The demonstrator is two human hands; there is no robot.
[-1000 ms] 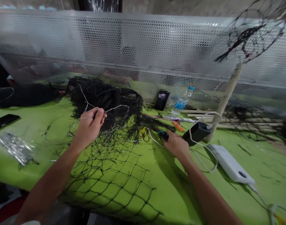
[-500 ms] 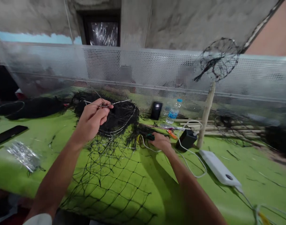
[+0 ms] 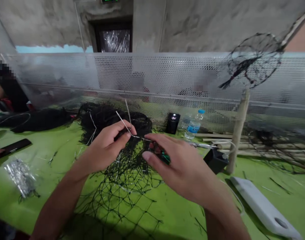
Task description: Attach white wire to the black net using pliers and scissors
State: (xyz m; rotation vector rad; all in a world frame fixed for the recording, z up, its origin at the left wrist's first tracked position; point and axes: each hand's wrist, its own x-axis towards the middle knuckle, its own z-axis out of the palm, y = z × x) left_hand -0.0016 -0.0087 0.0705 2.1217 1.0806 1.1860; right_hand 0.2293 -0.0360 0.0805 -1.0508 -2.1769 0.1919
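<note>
Over the middle of the green tabletop, my left hand comes up from the near edge with the wrist bent inward, thumb and forefinger pinched on a thin silvery wire, two ends poking up past the knuckles. My right hand reaches over palm down, thumb and forefinger apart right by the twisted part of the wire, other fingers curled around a green-and-black tool, mostly hidden, so can't tell what kind. Black net spreads below both hands toward the near edge, with a heap of black cord behind. Toward the far edge there's a water bottle, blue cap, blue label with white lettering too small to read, plus a phone propped upright, screen lit, can't read that either.
</note>
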